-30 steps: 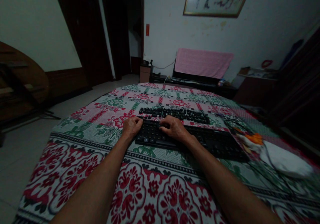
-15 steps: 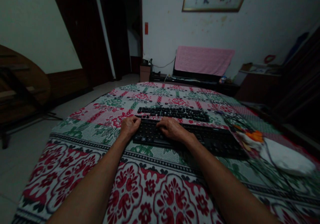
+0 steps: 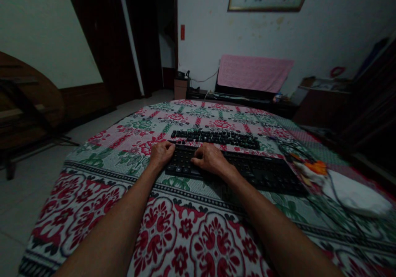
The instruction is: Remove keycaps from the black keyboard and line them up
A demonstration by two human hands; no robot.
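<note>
A black keyboard (image 3: 262,173) lies on the patterned cloth in front of me. Its left part shows bare key sockets, with a few keycaps along the bottom row. Several loose black keycaps (image 3: 221,138) are laid out in rows just behind it. My left hand (image 3: 161,155) is closed at the keyboard's upper left corner, thumb and fingers gripping the edge. Over the left half of the keyboard is my right hand (image 3: 211,158), its fingers curled in with thumb and forefinger close together. Whatever lies between those fingertips is too small and dark to make out.
To the right are a white bag (image 3: 359,194), an orange item (image 3: 317,167) and dark cables (image 3: 293,147) on the floral tablecloth (image 3: 185,227). A pink cloth (image 3: 255,72) drapes over something by the far wall. A folded round table (image 3: 27,99) leans at the left.
My right hand has shifted slightly left, and its thumb and fingers are drawn in more. The left hand stays at the keyboard's corner. The view has tilted slightly.
</note>
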